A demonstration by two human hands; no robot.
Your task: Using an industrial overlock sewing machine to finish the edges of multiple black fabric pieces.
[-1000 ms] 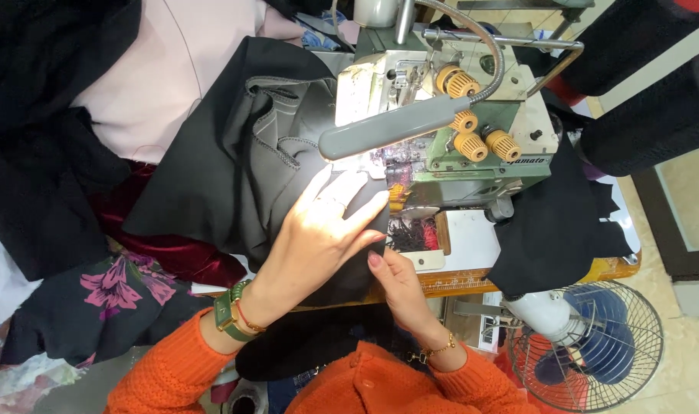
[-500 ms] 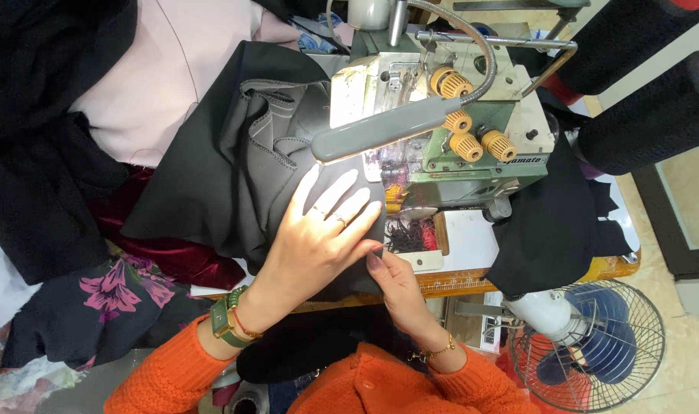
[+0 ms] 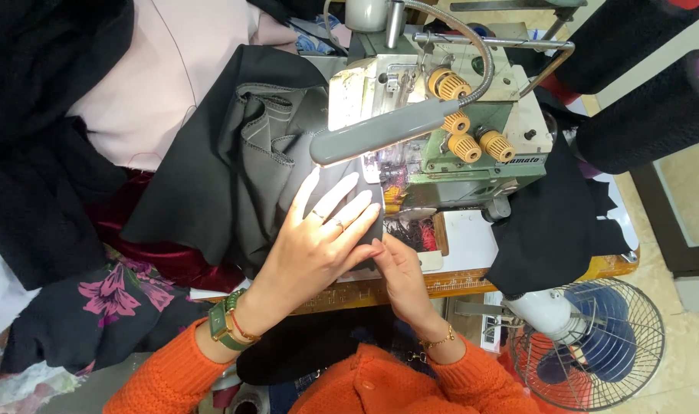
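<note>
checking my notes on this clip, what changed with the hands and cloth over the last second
Very little. The left hand spread its fingers and slid slightly along the dark grey fabric toward the overlock sewing machine, pressing it flat. The right hand kept pinching the fabric edge near the needle. Machine, lamp arm and fan stayed put.

Both hands, left point(image 3: 315, 245) and right point(image 3: 399, 272), flat on dark fabric point(image 3: 211, 199) at sewing machine point(image 3: 441, 130).

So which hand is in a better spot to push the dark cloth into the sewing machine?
Probably the left hand. It lies flat, fingers spread, on the dark cloth just before the sewing machine. The right hand only pinches the cloth's near edge, closer to the body.
</note>
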